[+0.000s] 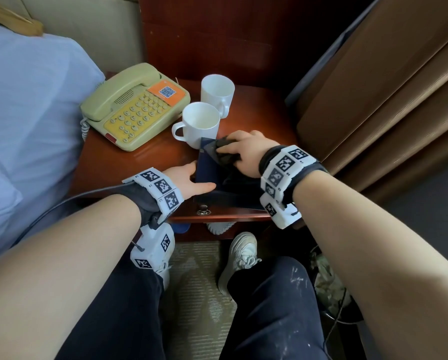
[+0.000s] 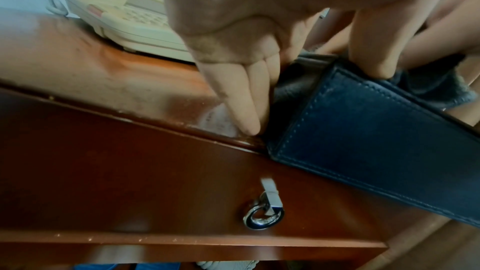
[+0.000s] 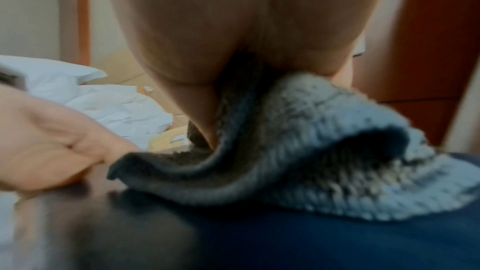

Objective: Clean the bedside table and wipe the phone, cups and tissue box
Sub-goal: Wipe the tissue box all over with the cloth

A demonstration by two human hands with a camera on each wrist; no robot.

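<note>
1. Head view: right hand (image 1: 243, 152) bunches a grey cloth (image 1: 224, 153) on top of the dark blue tissue box (image 1: 209, 171) — front edge of the bedside table (image 1: 129, 165).
2. Left hand (image 1: 189, 178) clasps the box's left side, thumb on top.
3. Phone (image 1: 134, 107) and two white cups (image 1: 199, 124) sit behind — untouched.

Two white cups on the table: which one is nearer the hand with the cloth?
The front cup, whose handle points left toward the phone. It stands right beside the right hand and its cloth; the other cup is behind it.
</note>
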